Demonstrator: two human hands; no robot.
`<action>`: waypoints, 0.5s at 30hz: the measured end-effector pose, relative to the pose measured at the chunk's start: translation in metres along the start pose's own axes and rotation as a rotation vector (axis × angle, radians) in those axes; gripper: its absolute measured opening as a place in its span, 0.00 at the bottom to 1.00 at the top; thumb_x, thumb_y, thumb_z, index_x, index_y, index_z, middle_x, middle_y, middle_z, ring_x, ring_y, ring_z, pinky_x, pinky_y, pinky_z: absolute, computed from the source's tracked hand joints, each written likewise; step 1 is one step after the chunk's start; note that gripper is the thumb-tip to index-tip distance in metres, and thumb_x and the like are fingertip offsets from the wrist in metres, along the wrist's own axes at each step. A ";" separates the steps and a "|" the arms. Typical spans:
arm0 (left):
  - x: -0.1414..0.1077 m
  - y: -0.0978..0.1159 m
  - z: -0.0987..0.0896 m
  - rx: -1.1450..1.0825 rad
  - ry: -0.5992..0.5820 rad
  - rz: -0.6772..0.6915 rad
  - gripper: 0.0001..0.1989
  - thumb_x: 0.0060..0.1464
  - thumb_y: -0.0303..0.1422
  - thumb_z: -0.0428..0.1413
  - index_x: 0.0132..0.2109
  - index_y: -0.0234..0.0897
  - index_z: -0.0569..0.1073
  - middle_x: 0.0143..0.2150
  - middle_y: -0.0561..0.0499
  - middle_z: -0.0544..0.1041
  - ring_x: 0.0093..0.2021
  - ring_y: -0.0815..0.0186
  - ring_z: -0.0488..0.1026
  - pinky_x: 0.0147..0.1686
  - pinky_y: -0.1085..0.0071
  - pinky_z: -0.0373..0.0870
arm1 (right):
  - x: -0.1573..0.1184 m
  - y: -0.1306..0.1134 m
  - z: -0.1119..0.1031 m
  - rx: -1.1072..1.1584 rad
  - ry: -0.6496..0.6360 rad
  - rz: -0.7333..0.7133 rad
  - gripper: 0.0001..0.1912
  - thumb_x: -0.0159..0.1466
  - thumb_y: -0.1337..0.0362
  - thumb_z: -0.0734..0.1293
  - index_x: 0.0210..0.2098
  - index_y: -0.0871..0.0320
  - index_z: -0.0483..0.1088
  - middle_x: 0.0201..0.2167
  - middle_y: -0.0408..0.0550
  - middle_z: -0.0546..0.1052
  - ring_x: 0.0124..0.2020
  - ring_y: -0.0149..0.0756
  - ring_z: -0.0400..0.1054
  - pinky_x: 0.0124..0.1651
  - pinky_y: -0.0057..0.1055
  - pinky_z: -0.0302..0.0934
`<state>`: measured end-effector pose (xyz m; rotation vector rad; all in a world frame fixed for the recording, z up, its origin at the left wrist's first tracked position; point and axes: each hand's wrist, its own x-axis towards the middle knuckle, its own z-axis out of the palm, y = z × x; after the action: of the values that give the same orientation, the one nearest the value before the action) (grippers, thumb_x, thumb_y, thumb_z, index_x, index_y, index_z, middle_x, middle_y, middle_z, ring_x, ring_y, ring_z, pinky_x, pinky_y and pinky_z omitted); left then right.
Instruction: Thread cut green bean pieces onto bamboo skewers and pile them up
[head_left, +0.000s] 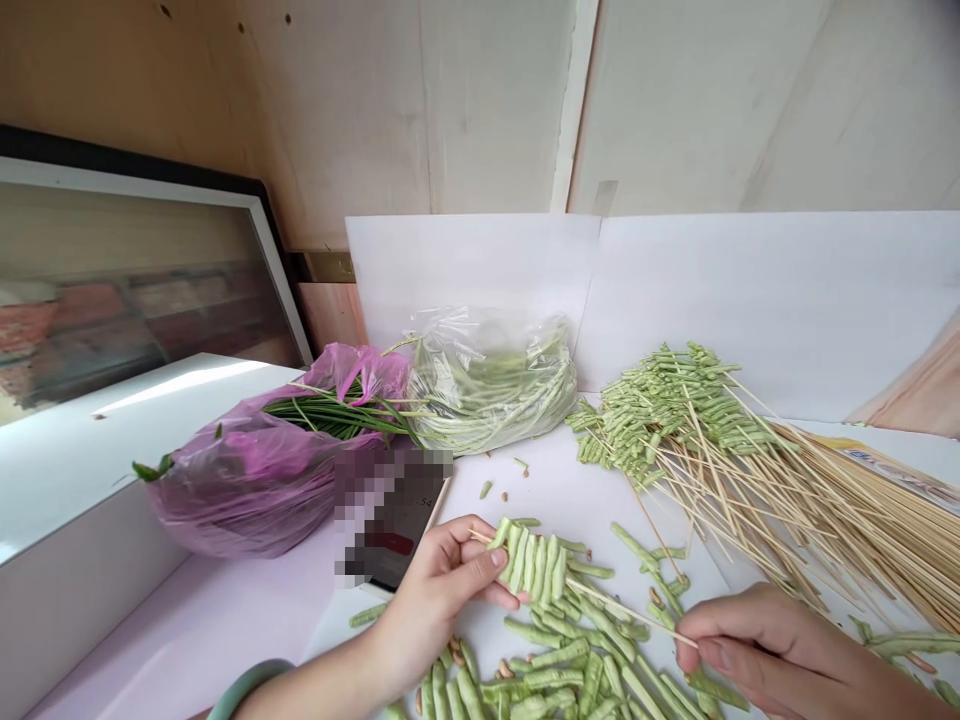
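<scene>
Close in, left hand [439,600] half curled, thumb and fingers pinching a snug, even row of threaded green bean pieces [531,565]; right hand [769,650] nearly closed on the end of a thin bamboo skewer [622,612], grip steady and in line with the row. Just below, loose bean pieces [559,670] in a heap; farther off, bean-laden skewers [660,410], a bare skewer bundle [847,530] and a clear plastic bag of long beans [487,385].

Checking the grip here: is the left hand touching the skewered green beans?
Touching. The head view shows the left hand with its thumb pressed against the skewered green beans.
</scene>
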<state>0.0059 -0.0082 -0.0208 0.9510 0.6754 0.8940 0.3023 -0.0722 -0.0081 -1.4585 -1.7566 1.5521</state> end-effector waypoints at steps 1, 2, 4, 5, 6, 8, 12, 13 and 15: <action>0.000 0.001 0.000 0.000 0.000 0.000 0.14 0.47 0.37 0.65 0.32 0.34 0.69 0.25 0.54 0.78 0.27 0.68 0.78 0.29 0.78 0.70 | 0.001 0.003 -0.001 0.015 0.000 -0.001 0.28 0.59 0.34 0.60 0.35 0.51 0.75 0.15 0.37 0.49 0.17 0.31 0.44 0.20 0.28 0.42; 0.001 0.001 0.001 0.002 0.006 -0.001 0.14 0.47 0.37 0.65 0.32 0.34 0.69 0.25 0.54 0.77 0.27 0.68 0.78 0.29 0.79 0.70 | 0.001 0.005 -0.001 0.026 -0.004 0.002 0.27 0.59 0.35 0.60 0.34 0.50 0.75 0.15 0.36 0.49 0.17 0.31 0.43 0.20 0.28 0.41; 0.001 0.002 0.001 0.012 0.015 -0.002 0.15 0.46 0.38 0.65 0.31 0.34 0.69 0.24 0.55 0.76 0.26 0.68 0.78 0.28 0.79 0.69 | 0.002 0.008 -0.001 0.028 0.006 0.011 0.25 0.59 0.36 0.61 0.33 0.49 0.75 0.15 0.36 0.49 0.18 0.31 0.43 0.21 0.28 0.41; 0.001 0.002 0.002 0.017 0.019 -0.003 0.15 0.46 0.38 0.65 0.31 0.34 0.69 0.23 0.55 0.76 0.26 0.68 0.78 0.28 0.79 0.69 | 0.002 0.008 0.000 0.026 0.012 0.017 0.24 0.59 0.36 0.61 0.33 0.49 0.74 0.15 0.36 0.49 0.18 0.31 0.43 0.21 0.29 0.41; 0.000 0.002 0.002 0.020 0.020 -0.004 0.15 0.46 0.39 0.65 0.31 0.34 0.69 0.23 0.55 0.75 0.26 0.68 0.78 0.28 0.78 0.70 | 0.002 0.007 0.001 0.023 0.021 0.023 0.24 0.59 0.37 0.61 0.32 0.49 0.74 0.15 0.37 0.49 0.18 0.32 0.44 0.21 0.29 0.41; 0.000 0.001 0.002 0.021 0.026 -0.003 0.15 0.46 0.39 0.65 0.31 0.34 0.69 0.23 0.55 0.75 0.27 0.67 0.79 0.28 0.78 0.70 | 0.002 0.002 0.003 0.020 0.043 0.033 0.26 0.59 0.36 0.61 0.32 0.51 0.74 0.15 0.37 0.50 0.18 0.32 0.44 0.22 0.29 0.41; 0.000 0.004 0.003 -0.014 0.059 0.004 0.17 0.46 0.40 0.65 0.31 0.35 0.66 0.22 0.54 0.76 0.26 0.65 0.79 0.26 0.76 0.71 | 0.001 -0.006 0.001 0.041 0.060 0.063 0.30 0.56 0.33 0.62 0.32 0.54 0.75 0.14 0.35 0.50 0.17 0.29 0.41 0.21 0.29 0.39; 0.001 0.006 0.003 -0.024 0.084 0.007 0.18 0.46 0.41 0.64 0.31 0.36 0.64 0.23 0.52 0.78 0.26 0.64 0.79 0.27 0.75 0.72 | 0.000 -0.005 -0.002 0.041 0.066 0.059 0.31 0.55 0.33 0.62 0.32 0.55 0.75 0.14 0.35 0.50 0.16 0.29 0.41 0.21 0.28 0.39; 0.004 0.011 0.002 -0.035 0.149 0.015 0.18 0.46 0.40 0.64 0.32 0.37 0.62 0.26 0.47 0.80 0.26 0.63 0.79 0.28 0.73 0.73 | -0.001 -0.002 -0.008 0.026 0.090 0.032 0.32 0.55 0.32 0.61 0.32 0.55 0.75 0.14 0.36 0.51 0.16 0.29 0.43 0.20 0.28 0.40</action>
<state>0.0055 -0.0025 -0.0101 0.8649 0.7773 0.9939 0.3083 -0.0692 -0.0036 -1.5268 -1.6639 1.4950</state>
